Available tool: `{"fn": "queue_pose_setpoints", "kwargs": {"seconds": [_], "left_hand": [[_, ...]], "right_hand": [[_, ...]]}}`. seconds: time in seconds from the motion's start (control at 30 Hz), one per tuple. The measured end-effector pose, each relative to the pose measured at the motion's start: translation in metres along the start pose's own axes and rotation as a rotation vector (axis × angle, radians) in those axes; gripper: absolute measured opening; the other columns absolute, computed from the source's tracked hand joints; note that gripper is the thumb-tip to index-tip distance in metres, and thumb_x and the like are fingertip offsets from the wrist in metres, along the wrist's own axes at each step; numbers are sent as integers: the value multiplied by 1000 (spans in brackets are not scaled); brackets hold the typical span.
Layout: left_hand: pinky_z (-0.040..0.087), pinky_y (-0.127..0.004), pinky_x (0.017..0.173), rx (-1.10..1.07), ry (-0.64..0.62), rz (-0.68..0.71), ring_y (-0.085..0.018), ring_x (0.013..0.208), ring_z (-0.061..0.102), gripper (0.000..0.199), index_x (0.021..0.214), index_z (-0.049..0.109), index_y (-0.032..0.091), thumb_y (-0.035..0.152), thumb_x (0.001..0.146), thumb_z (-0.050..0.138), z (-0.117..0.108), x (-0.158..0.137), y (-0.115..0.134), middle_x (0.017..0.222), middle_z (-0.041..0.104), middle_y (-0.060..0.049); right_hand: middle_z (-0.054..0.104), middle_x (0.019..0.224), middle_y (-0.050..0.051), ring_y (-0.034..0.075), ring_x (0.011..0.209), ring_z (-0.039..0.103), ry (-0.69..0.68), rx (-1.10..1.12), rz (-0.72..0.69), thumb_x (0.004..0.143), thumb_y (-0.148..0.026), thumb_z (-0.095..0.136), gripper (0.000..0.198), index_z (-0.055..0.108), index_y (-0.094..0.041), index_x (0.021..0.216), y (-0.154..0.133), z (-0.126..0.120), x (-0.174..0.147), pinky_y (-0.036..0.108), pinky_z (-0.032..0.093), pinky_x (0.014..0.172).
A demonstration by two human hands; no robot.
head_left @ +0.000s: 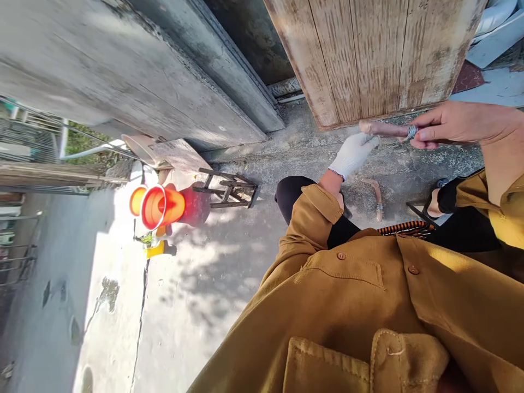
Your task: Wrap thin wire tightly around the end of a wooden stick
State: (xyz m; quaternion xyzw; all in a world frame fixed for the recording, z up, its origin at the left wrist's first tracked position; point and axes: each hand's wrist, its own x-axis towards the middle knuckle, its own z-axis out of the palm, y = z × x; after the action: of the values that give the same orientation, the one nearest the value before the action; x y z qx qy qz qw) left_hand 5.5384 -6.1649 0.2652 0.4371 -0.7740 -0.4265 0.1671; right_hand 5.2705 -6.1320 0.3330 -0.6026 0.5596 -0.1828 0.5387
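My left hand (351, 155), in a white glove, closes its fingers at one end of a short brown stick-like piece (388, 129). Wire or cord (411, 132) is wound around the other end. There my bare right hand (458, 126) pinches the piece by the winding, thumb and fingers together. A similar bent brown piece (373, 191) lies on the concrete below my hands, also bound near one end. What the gloved fingertips press on is partly hidden.
A wooden plank panel (376, 60) stands just beyond my hands. To the left are a small dark wooden stool (229, 188) and orange buckets (164, 207) on the concrete ground (213, 295). A grey wall slab (102, 71) runs along the upper left. White scraps (497, 43) lie upper right.
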Motion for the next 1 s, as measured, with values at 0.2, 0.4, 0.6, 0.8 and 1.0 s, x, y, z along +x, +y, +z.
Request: {"fn": "queue_pose_setpoints", "kwargs": {"seconds": [0.2,0.4,0.6,0.8,1.0], "left_hand": [[54,-31,105,-37,-245,95,-21,107,72,31,105,79,14,34,111,54,15,-9,22,106,81,-7],[53,-30,107,-25,-243,74,-20,108,72,29,102,79,13,32,109,58,7,-12,19,106,81,-5],[55,-33,109,-99,-214,16,-20,112,73,25,110,78,12,31,107,62,-1,-11,12,111,82,-7],[54,-27,78,-310,-224,-64,-11,75,60,31,107,71,15,35,114,50,18,-7,15,104,75,-7],[53,-29,88,-320,-428,66,-14,86,64,34,102,74,11,43,108,63,17,-12,22,100,76,-7]], "right_hand": [[66,81,6,13,78,55,323,-205,107,114,-37,65,33,75,-11,97,7,3,18,36,45,85],[66,72,2,15,68,53,-172,-771,275,105,-32,77,19,82,-16,95,24,12,35,35,39,76],[64,68,1,11,62,53,-655,-376,191,107,-24,72,25,76,-15,84,15,16,14,30,40,69],[67,95,5,10,75,54,312,73,-54,119,-36,50,32,71,-14,109,-1,-8,2,32,45,78],[74,93,14,25,85,64,389,-637,192,108,-50,62,37,76,-16,100,16,-11,24,44,50,87]]}}
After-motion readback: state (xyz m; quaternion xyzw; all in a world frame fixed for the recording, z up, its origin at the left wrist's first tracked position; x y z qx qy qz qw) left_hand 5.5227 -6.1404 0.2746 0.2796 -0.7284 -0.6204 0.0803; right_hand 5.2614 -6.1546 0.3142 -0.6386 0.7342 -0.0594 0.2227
